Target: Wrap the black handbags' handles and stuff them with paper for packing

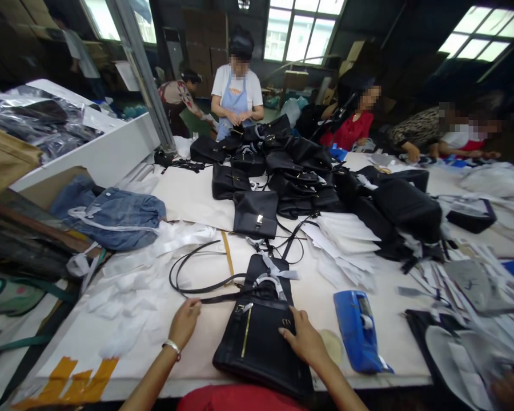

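Note:
A black handbag (261, 337) lies flat on the table right in front of me, with a gold zip line and a small gold clasp. My right hand (304, 339) rests on the bag's right side, fingers spread over the clasp. My left hand (184, 322) is closed in a pinch on the bag's thin black strap (197, 285), which loops out to the left across the table. White paper wrapping (274, 274) is tied around the bag's top handle.
A blue tape dispenser (357, 331) lies right of the bag. Many black handbags (282, 165) are piled mid-table, white paper sheets (346, 240) beside them. A denim bag (111, 214) sits left. Several people work at the far side.

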A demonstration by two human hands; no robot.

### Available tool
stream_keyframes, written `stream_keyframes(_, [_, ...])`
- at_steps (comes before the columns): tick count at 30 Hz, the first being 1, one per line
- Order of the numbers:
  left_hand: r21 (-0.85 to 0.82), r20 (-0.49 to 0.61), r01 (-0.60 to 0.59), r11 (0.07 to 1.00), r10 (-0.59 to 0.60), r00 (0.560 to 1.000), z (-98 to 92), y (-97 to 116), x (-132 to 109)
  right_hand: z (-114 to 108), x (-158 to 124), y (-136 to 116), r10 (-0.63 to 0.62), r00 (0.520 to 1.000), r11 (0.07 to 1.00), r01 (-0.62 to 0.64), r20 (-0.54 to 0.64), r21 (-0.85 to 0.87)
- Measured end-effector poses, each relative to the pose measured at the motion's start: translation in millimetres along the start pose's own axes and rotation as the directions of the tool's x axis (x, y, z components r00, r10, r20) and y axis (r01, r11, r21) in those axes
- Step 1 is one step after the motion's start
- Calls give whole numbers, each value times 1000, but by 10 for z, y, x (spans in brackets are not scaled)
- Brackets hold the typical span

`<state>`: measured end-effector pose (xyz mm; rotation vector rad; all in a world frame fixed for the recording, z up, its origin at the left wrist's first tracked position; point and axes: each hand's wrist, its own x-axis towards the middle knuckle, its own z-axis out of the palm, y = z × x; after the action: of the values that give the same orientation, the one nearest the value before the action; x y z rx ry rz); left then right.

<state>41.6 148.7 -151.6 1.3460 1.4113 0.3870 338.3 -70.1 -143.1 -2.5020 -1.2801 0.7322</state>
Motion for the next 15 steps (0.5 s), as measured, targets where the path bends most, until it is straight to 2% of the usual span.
stream_keyframes(1, [44, 96, -75, 996, 70, 993, 151, 93, -150, 89, -40, 15, 7, 999, 999, -5, -38, 40])
stream_keyframes(3, [126, 244, -258, 958, 222, 944, 467, 259, -457, 207, -60, 22, -6, 993, 993, 20, -115, 118])
stream_keyframes(5, [255, 334, -393, 883, 301, 893, 736, 379, -697, 254, -16, 30, -41, 983, 983, 72, -181, 170])
stream_keyframes(6, [337, 349, -423, 841, 306, 886, 836, 418, -776, 265, 20, 38, -57, 977, 978, 95, -205, 185])
stream_keyframes(8, [492, 339, -421, 762, 277, 899, 961, 459, -852, 288, 96, 62, -72, 969, 973, 120, -236, 197])
stream_keyframes(11, [670, 307, -378, 639, 226, 925, 1026, 477, -848, 346, 174, 92, -73, 970, 973, 120, -232, 197])
stream_keyframes(15, [812, 359, -409, 416, 197, 912, 1097, 536, -811, 385, 190, 99, -63, 975, 973, 107, -213, 204])
